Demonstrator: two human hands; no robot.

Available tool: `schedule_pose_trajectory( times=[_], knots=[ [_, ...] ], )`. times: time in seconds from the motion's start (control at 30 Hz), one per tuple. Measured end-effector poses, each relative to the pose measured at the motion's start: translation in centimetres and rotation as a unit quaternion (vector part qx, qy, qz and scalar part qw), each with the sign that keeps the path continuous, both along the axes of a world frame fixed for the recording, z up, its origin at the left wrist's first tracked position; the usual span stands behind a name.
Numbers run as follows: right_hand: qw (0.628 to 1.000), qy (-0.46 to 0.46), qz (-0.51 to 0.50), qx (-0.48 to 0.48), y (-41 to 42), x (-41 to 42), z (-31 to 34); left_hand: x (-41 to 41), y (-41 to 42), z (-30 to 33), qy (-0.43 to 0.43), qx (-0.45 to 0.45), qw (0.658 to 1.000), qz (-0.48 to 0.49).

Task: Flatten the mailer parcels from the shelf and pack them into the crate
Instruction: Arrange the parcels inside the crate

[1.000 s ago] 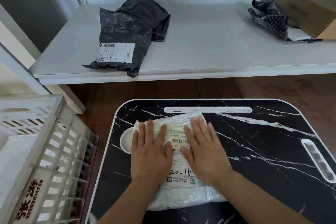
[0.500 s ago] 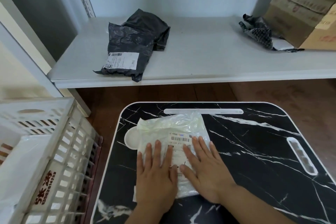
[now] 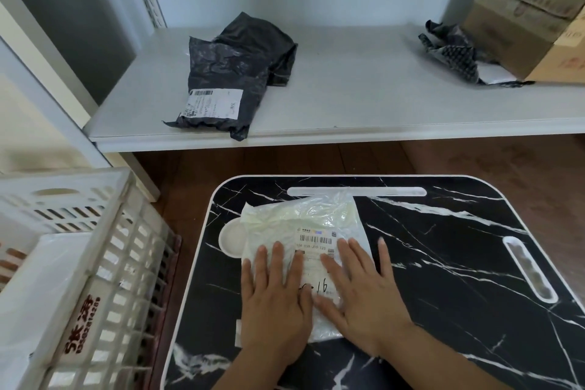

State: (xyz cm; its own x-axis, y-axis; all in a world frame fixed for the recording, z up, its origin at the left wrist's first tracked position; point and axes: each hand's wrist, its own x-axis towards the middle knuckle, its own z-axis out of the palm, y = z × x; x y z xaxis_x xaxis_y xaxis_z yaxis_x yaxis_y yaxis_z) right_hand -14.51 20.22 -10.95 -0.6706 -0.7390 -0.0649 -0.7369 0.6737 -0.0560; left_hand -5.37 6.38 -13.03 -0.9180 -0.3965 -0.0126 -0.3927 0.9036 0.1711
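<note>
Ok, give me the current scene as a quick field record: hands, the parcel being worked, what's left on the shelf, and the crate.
left hand: flat, fingers straight, pressing the white plastic mailer parcel
right hand: flat on the same parcel, little finger off its right edge
work surface: black marble-pattern tray table
shelf: grey shelf board holds a black plastic mailer with white label and a crumpled black patterned mailer
crate: white slatted plastic crate at left, white parcel inside

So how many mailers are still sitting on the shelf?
2: a black mailer with a white label at shelf left-centre, and a crumpled dark mailer far right beside the cardboard box, which may hide more.
</note>
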Motion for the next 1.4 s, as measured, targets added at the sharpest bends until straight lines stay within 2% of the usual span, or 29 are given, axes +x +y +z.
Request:
schedule_pose_trajectory(
  times=[0.1,0.17,0.37,0.53,0.7,0.77,0.83,1.0,1.1,1.2,1.27,1.3,1.4],
  knots=[
    [1.0,-0.005,-0.01,-0.022,-2.7,-2.1,1.7,-1.9,-1.4,0.8,0.029,-0.003,0.999,0.032],
    [0.999,-0.003,0.03,-0.023,-4.1,-3.3,1.1,-3.1,-2.1,1.4,0.021,0.003,0.998,0.055],
    [0.999,-0.027,0.026,-0.001,-5.5,-4.8,-0.9,-5.6,-3.4,0.2,-0.009,0.004,0.999,0.036],
    [0.997,-0.073,0.017,0.005,-5.5,-5.0,-0.8,-5.5,-3.4,-0.3,-0.02,0.009,0.999,0.037],
    [0.987,-0.143,0.068,0.036,-4.3,-4.5,0.8,-5.2,-3.4,0.2,-0.017,0.004,0.999,0.034],
    [0.99,-0.113,0.074,0.035,-3.1,-3.5,0.3,-5.3,-3.5,0.2,-0.017,0.001,0.999,0.035],
    [0.996,-0.046,0.072,0.025,-2.4,-2.6,-0.8,-5.2,-3.2,0.1,-0.022,-0.001,0.999,0.035],
    [0.998,-0.04,0.046,0.015,-2.8,-2.6,-1.6,-5.5,-3.4,-0.1,-0.036,-0.008,0.999,0.038],
    [0.996,-0.068,0.05,0.013,-2.8,-2.9,-1.3,-5.5,-3.6,0.0,-0.049,0.025,0.998,0.033],
    [0.989,-0.144,0.007,-0.042,-2.5,-3.5,-0.3,-5.9,-4.8,1.5,-0.079,0.139,0.987,0.018],
    [0.975,-0.185,-0.072,-0.098,-2.3,-3.5,0.9,-5.3,-5.6,3.2,-0.024,0.225,0.972,0.065],
    [0.968,-0.179,-0.122,-0.128,-2.3,-3.4,1.3,-4.6,-5.7,3.9,0.02,0.241,0.962,0.123],
    [0.931,-0.162,-0.262,-0.197,-2.6,-3.1,2.3,-2.5,-5.5,5.2,0.093,0.221,0.919,0.313]
  ],
)
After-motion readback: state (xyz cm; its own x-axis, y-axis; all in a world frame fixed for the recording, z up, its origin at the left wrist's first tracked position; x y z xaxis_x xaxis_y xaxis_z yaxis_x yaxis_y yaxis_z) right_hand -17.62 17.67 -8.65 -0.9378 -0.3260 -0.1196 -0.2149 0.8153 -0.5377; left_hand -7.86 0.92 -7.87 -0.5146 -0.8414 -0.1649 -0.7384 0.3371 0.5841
